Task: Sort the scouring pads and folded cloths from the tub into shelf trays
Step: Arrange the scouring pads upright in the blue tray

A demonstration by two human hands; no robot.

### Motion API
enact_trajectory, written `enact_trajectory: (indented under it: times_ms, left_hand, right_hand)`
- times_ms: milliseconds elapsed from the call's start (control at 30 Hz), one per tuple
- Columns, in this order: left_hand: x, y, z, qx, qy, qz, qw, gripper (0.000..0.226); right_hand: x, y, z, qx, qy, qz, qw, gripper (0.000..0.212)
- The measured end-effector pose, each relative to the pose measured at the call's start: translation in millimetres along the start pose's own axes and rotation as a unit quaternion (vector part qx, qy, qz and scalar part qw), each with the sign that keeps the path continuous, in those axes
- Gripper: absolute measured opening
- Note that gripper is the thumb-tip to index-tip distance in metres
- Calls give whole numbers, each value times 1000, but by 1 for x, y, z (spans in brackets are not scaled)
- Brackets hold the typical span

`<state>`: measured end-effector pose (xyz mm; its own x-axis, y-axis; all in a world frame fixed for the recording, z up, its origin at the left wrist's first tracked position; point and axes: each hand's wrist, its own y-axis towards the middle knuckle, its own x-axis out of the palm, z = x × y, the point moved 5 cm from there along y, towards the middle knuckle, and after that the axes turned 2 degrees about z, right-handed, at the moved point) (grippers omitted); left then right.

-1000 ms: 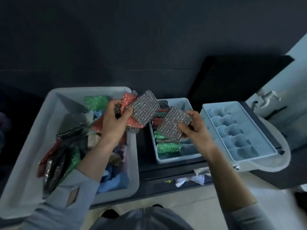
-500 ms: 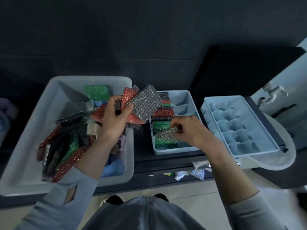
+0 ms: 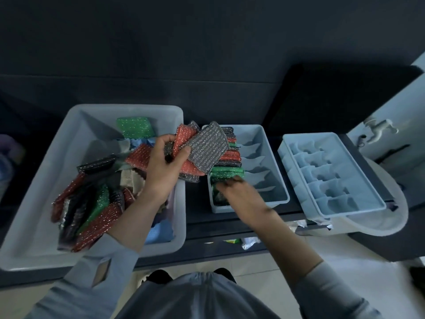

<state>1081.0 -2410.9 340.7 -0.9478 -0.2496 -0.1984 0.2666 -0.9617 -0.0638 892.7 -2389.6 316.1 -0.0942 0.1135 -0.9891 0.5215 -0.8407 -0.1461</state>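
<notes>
A large grey tub (image 3: 69,134) on the left holds glittery scouring pads in red, green and black, plus folded cloths (image 3: 161,231). My left hand (image 3: 164,166) is raised over the tub's right edge, shut on a fan of pads with a silver pad (image 3: 207,148) on top and red ones beneath. A divided blue tray (image 3: 273,171) in the middle has pads standing in its left column. My right hand (image 3: 239,194) reaches down into the near left end of that tray. Its fingers are blurred and press among the pads; the silver pad it carried is hidden.
A second divided blue tray (image 3: 331,173) with bare compartments sits at the right, resting partly on a round white surface (image 3: 391,217). Both trays and the tub stand on a dark shelf (image 3: 197,217). Crumpled wrappers (image 3: 248,240) lie below its front edge.
My right hand carried a silver pad from beside the left hand down into the middle tray's near left end. The left hand kept its fan of pads.
</notes>
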Motion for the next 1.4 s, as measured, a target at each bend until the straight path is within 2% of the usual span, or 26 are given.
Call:
enact_trajectory:
  times_ms: [133, 233, 367, 500, 600, 667, 733, 767, 800, 867, 900, 933, 967, 1067, 1100, 1133, 1167, 1233, 1267, 1333, 1400]
  left_hand:
    - [0, 0, -3, 3, -3, -5, 1000, 41]
    - [-2, -2, -4, 4, -5, -3, 1000, 41]
    - [-2, -5, -2, 11, 7, -3, 1000, 35]
    - [-2, -7, 0, 22, 16, -3, 1000, 34]
    - [-1, -9, 2, 28, 19, -14, 999, 35]
    - [2, -12, 4, 28, 13, -25, 999, 33]
    - [4, -14, 4, 38, 25, -27, 999, 30]
    - [6, -15, 5, 46, 35, -25, 998, 30]
    - [8, -17, 7, 54, 44, -23, 997, 30]
    - [12, -18, 9, 60, 51, -30, 996, 31]
    - [15, -18, 10, 63, 48, -39, 996, 31]
    - [17, -18, 11, 70, 47, -48, 995, 30]
    - [20, -18, 11, 78, 43, -55, 994, 30]
    - [21, -18, 13, 80, 52, -69, 993, 34]
    - [20, -17, 12, 77, 49, -66, 994, 36]
    - [18, -16, 13, 75, 46, -59, 994, 37]
    - [17, -14, 13, 73, 42, -49, 995, 38]
    - [12, -13, 14, 62, 30, -31, 997, 38]
    - [11, -13, 14, 54, 19, -26, 998, 38]
    - [11, -14, 13, 47, 4, -20, 999, 38]
    - [14, -15, 12, 55, 3, -16, 998, 36]
  right_hand:
    - [7, -2, 18, 85, 128, 50, 987, 50]
    - [10, -9, 32, 121, 121, 40, 985, 39]
    - [14, -10, 42, 123, 132, -5, 984, 37]
    - [10, -9, 40, 105, 108, 40, 988, 29]
    - [22, -8, 31, 92, 84, 46, 991, 23]
    - [24, -8, 36, 115, 108, 50, 986, 27]
    - [12, -8, 40, 137, 187, 88, 969, 30]
    - [1, -9, 40, 152, 274, 126, 941, 25]
    - [-13, -11, 40, 171, 400, 166, 885, 19]
    - [-30, -11, 33, 215, 660, 165, 701, 21]
    - [-33, -10, 26, 224, 739, 139, 620, 23]
    - [-34, -9, 22, 228, 774, 122, 578, 25]
    - [-34, -7, 21, 231, 788, 120, 557, 27]
    - [-37, -12, 36, 243, 808, 186, 504, 26]
    - [-36, -18, 45, 244, 807, 197, 500, 23]
    - [-33, -25, 56, 244, 790, 195, 528, 20]
    - [-30, -34, 67, 239, 744, 175, 599, 18]
    - [-16, -49, 76, 209, 595, 100, 770, 20]
    - [-7, -54, 76, 197, 513, 70, 833, 23]
    - [2, -56, 75, 176, 376, 71, 907, 24]
    - [-1, -50, 67, 123, 254, 119, 952, 21]
